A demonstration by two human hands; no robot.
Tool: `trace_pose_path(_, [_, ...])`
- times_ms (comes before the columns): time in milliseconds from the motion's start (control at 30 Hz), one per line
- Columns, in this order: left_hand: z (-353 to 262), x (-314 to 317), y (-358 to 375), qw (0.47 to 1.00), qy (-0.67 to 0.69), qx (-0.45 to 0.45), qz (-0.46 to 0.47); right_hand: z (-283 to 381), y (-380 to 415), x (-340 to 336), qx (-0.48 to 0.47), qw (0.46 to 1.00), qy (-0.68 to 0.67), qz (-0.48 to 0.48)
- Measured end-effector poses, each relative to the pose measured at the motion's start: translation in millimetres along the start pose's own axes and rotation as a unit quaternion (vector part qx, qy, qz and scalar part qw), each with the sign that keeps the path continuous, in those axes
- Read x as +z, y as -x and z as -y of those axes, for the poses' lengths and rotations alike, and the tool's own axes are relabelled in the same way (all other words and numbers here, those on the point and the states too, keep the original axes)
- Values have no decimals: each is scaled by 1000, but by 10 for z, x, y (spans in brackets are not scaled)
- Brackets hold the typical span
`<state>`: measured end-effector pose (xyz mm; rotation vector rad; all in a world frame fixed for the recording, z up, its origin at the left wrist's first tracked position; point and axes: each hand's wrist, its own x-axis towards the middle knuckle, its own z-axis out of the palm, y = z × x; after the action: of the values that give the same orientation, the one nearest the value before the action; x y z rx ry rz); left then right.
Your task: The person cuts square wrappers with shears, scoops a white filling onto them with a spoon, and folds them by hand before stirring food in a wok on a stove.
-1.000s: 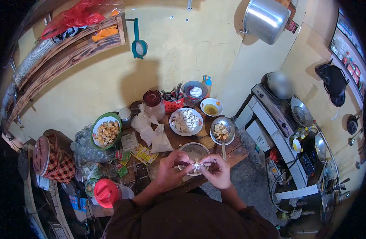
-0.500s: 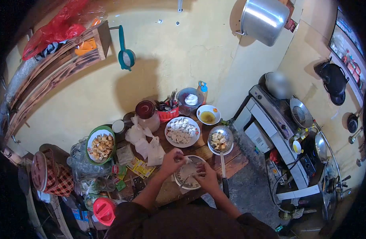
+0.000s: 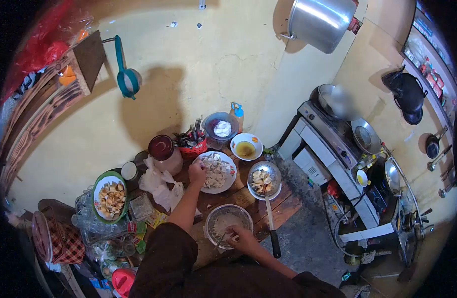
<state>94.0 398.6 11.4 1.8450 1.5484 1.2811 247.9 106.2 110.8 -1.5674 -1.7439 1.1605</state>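
Note:
My left hand reaches over the left rim of a white plate heaped with pale folded pieces that look like raw dumplings. Its fingers are curled downward, and what they pinch is hidden. Lower down, my right hand hovers with bent fingers over a round bowl of pale, pasty mixture. A thin spoon handle leans at the bowl's near side, close to those fingertips. Whether they grip it, I cannot tell.
A strainer of fried pieces rests on a bowl to the right. Behind stand a bowl of yellow liquid, a red cutlery basket and a lidded jar. Left are white plastic bags and a green-rimmed bowl. A stove stands right.
My left hand has moved from above the mixture bowl up to the plate of pale pieces. My right hand stays over the bowl, lower now. The whole view has shifted.

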Motion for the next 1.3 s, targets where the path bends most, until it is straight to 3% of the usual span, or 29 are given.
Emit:
trace_pose_path(67, [5,-5,-8,996,-42,-52,62,-15,-4,17,26,1000,9,13])
trace_pose_path(200, [-186,-173,121,998,-60,-32,17,31,-36,-5,31,998,58,16])
trace_pose_path(267, [-391,-451,316,994,-35,-48,90,-98,-93,78,-104,976,191,-28])
trace_pose_path(300, [-406,-560,437,994,-39,-53,85,-128,-115,115,-109,976,189,-22])
trace_pose_path(367, [-451,-806,747,972,-60,-93,206,-140,-151,189,-144,955,257,36])
trace_pose_path(467, [-516,-1109,1310,952,-69,-100,282,-200,-194,337,-147,932,324,64])
trace_pose_path(533, [-263,-1034,1750,919,-177,-53,349,-182,-194,340,-138,935,318,78])
trace_pose_path(567, [-160,-994,1955,919,-179,-57,347,-177,-199,320,-125,937,316,83])
trace_pose_path(633, [-130,-964,2231,949,-173,58,257,-240,-200,261,-164,937,304,52])
trace_pose_path(667, [-178,-982,2274,949,-174,56,256,-264,-192,220,-200,935,292,18])
trace_pose_path(800, [-472,-1087,2288,942,-219,37,252,-217,-109,23,-191,960,198,-45])
trace_pose_path(867, [-461,-1079,2305,941,-220,12,256,-177,-60,-51,-125,975,159,-95])
trace_pose_path(1000, [-370,-991,2301,938,-238,5,252,-86,41,-159,-121,974,143,-131])
trace_pose_path(1200, [-530,-1002,2311,945,-240,22,222,195,300,-303,-176,956,113,-206])
trace_pose_path(1300, [-331,-907,2389,940,-248,35,230,264,374,-373,-224,935,155,-229])
